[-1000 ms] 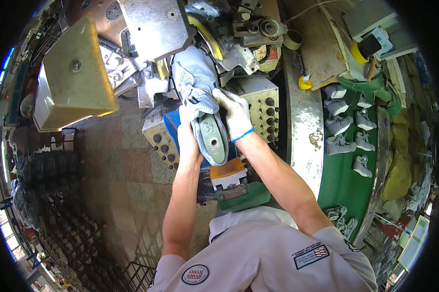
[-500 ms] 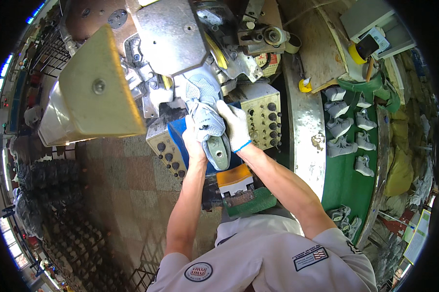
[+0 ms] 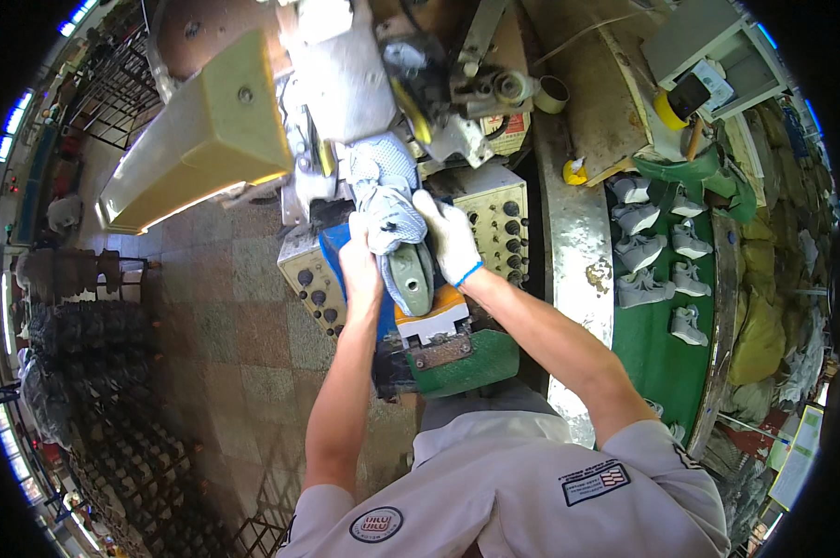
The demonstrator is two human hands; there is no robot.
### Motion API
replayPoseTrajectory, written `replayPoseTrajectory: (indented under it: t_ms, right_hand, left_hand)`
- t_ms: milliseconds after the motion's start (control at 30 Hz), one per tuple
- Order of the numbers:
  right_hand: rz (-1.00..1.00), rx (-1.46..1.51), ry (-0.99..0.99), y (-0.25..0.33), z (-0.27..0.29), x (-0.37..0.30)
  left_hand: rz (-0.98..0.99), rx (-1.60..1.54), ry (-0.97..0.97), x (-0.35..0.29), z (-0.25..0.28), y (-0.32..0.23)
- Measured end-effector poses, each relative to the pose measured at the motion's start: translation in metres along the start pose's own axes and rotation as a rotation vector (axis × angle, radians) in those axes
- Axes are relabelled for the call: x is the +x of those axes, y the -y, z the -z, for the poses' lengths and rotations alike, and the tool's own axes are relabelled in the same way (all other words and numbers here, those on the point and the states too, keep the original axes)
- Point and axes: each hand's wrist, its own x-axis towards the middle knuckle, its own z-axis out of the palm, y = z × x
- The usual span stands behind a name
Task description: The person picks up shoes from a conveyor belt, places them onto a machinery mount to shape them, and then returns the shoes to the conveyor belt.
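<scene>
A light grey-blue knit shoe upper (image 3: 386,177) sits on a green shoe last (image 3: 411,279), whose heel end, with a round hole, points toward me. Its toe end reaches under the metal head (image 3: 346,93) of a machine. My left hand (image 3: 359,265) is closed along the left side of the upper near the heel, its fingers partly hidden. On the opposite side, my right hand (image 3: 452,240), in a white glove with a blue cuff, grips the upper. Below the heel lies an orange and white machine pad (image 3: 439,314).
Control boxes with black knobs (image 3: 499,228) flank the shoe. A large cream machine cover (image 3: 201,139) juts in at upper left. To the right, several grey shoes (image 3: 643,288) stand on a green conveyor belt (image 3: 639,363). Dark racks (image 3: 94,344) line the left.
The head view has shifted, so the cream cover looks narrower. Both hands keep hold of the shoe, and the upper looks more bunched at its opening.
</scene>
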Motion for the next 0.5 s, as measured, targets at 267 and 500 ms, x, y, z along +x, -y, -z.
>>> replayPoseTrajectory:
  t_ms: [267,500]
  right_hand:
    - [0.061,0.043,-0.538,0.016,0.189,-0.115]
    - [0.009,0.176,-1.166,-0.003,0.484,-0.280]
  left_hand:
    - [-0.213,0.202,-0.132,-0.075,-0.027,-0.092]
    - [-0.177,0.251,-0.205,-0.080,-0.051,-0.078]
